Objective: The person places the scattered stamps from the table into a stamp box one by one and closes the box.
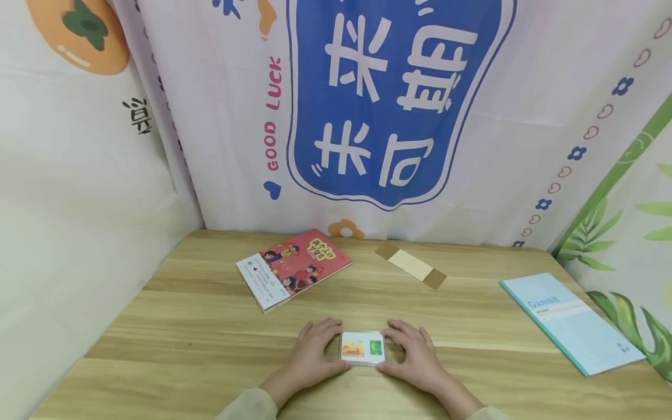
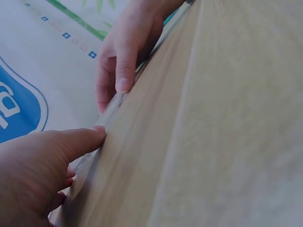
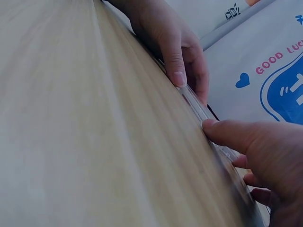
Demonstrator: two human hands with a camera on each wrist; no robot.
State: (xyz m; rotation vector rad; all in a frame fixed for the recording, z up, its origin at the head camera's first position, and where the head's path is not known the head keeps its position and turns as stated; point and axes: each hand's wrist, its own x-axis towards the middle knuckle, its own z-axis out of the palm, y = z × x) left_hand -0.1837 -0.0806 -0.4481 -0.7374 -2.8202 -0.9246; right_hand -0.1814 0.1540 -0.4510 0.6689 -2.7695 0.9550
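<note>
A small clear plastic card case (image 1: 362,348) lies flat, close on the wooden table (image 1: 184,350), with an orange picture and a green patch showing on white inside it. My left hand (image 1: 311,356) grips its left end between thumb and fingers. At the opposite end my right hand (image 1: 417,359) holds it the same way, thumb on the near corner and index finger at the far one. Seen from the left wrist, the case's transparent edge (image 2: 111,111) runs between both thumbs. The right wrist view has that edge (image 3: 193,103) too, thin and low against the wood.
Behind my left hand lies a red illustrated book (image 1: 304,262) with a white band. A brown and cream strip (image 1: 412,265) sits farther back, right of the book. On the right is a light blue Gambit notebook (image 1: 569,321). Printed cloth (image 1: 236,175) hangs along the table's back edge.
</note>
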